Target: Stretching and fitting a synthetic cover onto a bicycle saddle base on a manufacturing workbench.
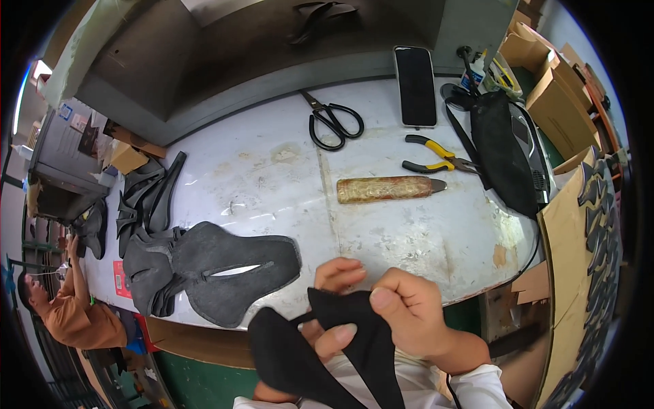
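Observation:
Close to my body I hold a black shoe upper piece (283, 349), a soft flat cutout with two long flaps and an opening between them. My left hand (338, 273) is closed on it from behind, its thumb through the gap and its fingers showing beyond the edge; part of that hand is hidden. My right hand (417, 310) pinches the piece's right upper edge between thumb and fingers. On the bench to the left lies a stack of dark grey shoe uppers (235, 266), the top one with a slit. Further left are more folded black pieces (146, 198).
On the white bench (266, 184) lie a tape-wrapped knife (385, 189), black-handled scissors (332, 123), yellow-black pliers (436, 158), a phone (416, 88) and a black pouch (501, 150). A grey metal hood (266, 102) rises behind. Cardboard (569, 273) stands right; another person (78, 313) works far left.

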Tool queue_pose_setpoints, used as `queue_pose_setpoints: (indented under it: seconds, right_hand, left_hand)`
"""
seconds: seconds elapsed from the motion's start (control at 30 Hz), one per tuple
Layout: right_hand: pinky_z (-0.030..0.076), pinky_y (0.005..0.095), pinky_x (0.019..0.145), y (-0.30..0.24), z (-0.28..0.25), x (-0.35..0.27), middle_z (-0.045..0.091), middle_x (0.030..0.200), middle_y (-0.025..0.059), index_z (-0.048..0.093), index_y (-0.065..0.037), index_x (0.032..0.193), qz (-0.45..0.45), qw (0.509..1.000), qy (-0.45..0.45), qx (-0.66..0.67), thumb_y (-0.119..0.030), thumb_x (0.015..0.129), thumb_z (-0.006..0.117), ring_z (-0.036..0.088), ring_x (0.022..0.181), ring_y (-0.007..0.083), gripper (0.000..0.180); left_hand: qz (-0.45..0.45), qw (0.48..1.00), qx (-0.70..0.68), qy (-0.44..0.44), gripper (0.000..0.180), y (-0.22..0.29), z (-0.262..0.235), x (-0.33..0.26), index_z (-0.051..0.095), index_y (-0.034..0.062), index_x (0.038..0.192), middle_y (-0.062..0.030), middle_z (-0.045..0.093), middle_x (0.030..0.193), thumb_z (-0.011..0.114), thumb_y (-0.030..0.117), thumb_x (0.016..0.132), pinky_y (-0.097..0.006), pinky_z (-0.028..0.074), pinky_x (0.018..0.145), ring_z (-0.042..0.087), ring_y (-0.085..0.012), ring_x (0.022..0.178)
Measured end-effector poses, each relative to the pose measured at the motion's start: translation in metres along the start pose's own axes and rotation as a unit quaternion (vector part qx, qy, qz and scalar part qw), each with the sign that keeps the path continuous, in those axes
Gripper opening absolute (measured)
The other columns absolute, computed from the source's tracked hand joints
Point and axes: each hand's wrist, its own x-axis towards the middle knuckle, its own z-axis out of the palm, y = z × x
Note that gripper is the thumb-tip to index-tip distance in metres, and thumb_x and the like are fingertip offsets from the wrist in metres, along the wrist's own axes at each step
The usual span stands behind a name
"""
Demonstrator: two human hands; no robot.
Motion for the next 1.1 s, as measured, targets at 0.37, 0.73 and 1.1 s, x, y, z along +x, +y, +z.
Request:
queue_pose_setpoints:
  seconds: [0.37,0.73,1.1]
  right_hand:
    - [0.039,0.0276,0.044,-0.003,-0.013,0.017,0.057,0.059,0.0063,0.063,-0.002,0.080,-0.174,0.955,-0.029,-0.239,-0.012,0.091,0.066,0.053,0.046,0.0132,0.015]
    - [0.036,0.0225,0.050,0.014,0.001,0.000,0.054,0.064,-0.0020,0.062,-0.001,0.084,0.192,0.951,0.001,0.241,-0.019,0.097,0.061,0.046,0.061,0.0010,0.022]
    - [0.038,0.0219,0.056,0.032,-0.025,-0.032,0.059,0.072,-0.0036,0.069,0.004,0.097,0.184,0.945,-0.204,0.175,-0.024,0.101,0.054,0.048,0.065,0.0025,0.032]
  left_hand:
    - [-0.078,0.952,0.297,-0.001,0.029,0.005,-0.009,-0.023,0.061,0.0029,0.110,-0.0040,0.062,0.097,0.052,0.028,0.097,-0.029,0.046,0.072,0.057,-0.0134,0.087]
    - [0.020,0.975,0.212,0.069,0.037,-0.013,-0.007,-0.012,0.060,0.0023,0.101,-0.0032,0.061,0.084,0.052,0.037,0.095,-0.027,0.044,0.060,0.056,-0.0129,0.074]
    - [-0.083,0.995,-0.057,0.014,0.046,-0.001,-0.006,0.008,0.056,0.0060,0.113,-0.0038,0.060,0.092,0.052,0.049,0.096,-0.027,0.046,0.062,0.058,-0.0130,0.076]
